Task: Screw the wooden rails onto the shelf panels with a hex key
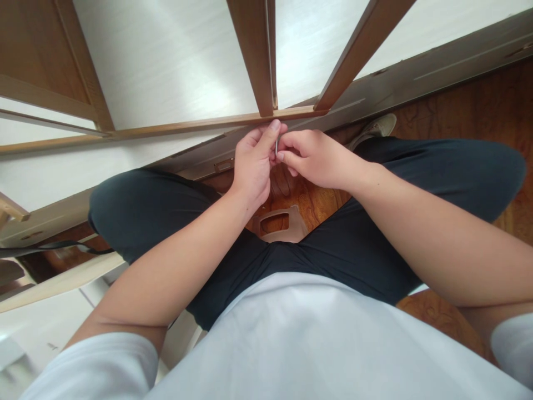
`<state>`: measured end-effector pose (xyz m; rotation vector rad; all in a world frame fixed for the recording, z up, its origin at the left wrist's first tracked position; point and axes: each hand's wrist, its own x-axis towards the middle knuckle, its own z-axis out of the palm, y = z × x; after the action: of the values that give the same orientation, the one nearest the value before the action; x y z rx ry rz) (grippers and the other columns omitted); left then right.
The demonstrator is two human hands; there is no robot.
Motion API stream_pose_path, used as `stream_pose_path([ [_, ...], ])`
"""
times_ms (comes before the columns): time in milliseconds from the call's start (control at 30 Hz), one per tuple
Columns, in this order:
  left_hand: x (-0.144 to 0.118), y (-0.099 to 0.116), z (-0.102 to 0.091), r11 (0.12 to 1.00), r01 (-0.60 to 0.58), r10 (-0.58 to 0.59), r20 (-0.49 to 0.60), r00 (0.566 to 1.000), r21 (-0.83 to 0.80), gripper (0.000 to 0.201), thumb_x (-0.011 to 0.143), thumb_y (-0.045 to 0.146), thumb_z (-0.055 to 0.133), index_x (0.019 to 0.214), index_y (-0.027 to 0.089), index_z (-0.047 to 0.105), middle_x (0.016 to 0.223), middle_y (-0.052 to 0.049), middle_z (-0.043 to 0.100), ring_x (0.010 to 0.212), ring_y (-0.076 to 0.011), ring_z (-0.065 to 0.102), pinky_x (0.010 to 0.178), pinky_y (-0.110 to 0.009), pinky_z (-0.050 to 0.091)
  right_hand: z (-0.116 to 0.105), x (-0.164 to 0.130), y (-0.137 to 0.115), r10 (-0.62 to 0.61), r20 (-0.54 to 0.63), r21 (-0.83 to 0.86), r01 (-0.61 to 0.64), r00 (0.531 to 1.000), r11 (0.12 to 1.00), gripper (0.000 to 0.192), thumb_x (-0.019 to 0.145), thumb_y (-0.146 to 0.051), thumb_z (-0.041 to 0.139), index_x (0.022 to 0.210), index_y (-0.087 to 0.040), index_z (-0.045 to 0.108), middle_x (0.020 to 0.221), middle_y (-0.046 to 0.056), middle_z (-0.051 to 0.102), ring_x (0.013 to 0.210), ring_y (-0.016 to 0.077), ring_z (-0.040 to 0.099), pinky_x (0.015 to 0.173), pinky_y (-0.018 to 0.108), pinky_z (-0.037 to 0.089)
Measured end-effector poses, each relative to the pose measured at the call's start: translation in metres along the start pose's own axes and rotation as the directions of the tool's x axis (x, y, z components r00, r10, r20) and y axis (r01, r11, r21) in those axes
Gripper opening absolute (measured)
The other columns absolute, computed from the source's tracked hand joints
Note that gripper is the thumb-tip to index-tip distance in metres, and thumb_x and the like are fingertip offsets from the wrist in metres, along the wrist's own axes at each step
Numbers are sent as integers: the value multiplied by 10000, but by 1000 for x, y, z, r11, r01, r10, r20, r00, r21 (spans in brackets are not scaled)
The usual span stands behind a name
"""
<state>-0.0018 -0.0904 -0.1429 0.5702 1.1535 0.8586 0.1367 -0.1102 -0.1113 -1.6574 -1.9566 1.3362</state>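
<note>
— What do the hands hold?
— The left hand (252, 166) and right hand (310, 158) pinch together a small metal pin (276, 146), just below the wooden frame (216, 122), above the floor (320, 203).

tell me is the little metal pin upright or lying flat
Upright: the metal pin stands vertically, pinched between left hand and right hand.
</note>
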Motion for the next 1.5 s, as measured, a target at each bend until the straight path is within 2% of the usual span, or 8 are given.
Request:
stream_pose_path([
  [233, 1, 1, 0, 1000, -8, 8, -23, 1000, 13, 240, 829, 389, 794, 807, 179, 681, 634, 25, 556, 587, -63, 565, 515, -169, 391, 2, 1, 3, 36, -61, -94, -42, 997, 995, 213, 977, -362, 550, 960, -181, 660, 870, 67, 700, 788, 212, 592, 699, 306, 398],
  [500, -1, 0, 2, 1000, 9, -10, -15, 1000, -19, 261, 835, 411, 781, 790, 184, 661, 613, 36, 512, 579, -62, 567, 531, -166, 429, -2, -2, -1, 4, -65, -131, -12, 998, 991, 219, 963, -374, 556, 905, -190, 660, 842, 47, 692, 741, 190, 572, 660, 308, 371],
  [867, -4, 2, 3, 998, 51, -51, -22, 998, 20, 273, 869, 462, 730, 820, 199, 680, 587, 44, 496, 514, -43, 492, 502, -157, 414, -12, -10, -2, 65, -169, -268, -110, 983, 957, 215, 898, -426, 664, 934, -214, 676, 856, 88, 683, 809, 263, 605, 697, 366, 412],
  [1167, -4, 4, 5, 995, 100, -99, -43, 994, 12, 235, 892, 424, 713, 814, 206, 675, 566, 44, 492, 502, -51, 513, 490, -157, 435, -15, -13, -6, 82, -202, -218, -127, 976, 968, 221, 879, -437, 670, 910, -220, 700, 831, 92, 682, 900, 300, 614, 693, 368, 444],
  [1500, -5, 6, 5, 997, 81, -81, -19, 997, 2, 224, 897, 377, 719, 806, 181, 660, 572, 50, 501, 493, -32, 485, 491, -137, 413, -7, -12, -2, 64, -231, -243, -121, 971, 962, 201, 881, -386, 649, 874, -195, 713, 798, 105, 684, 849, 293, 615, 709, 379, 440],
])
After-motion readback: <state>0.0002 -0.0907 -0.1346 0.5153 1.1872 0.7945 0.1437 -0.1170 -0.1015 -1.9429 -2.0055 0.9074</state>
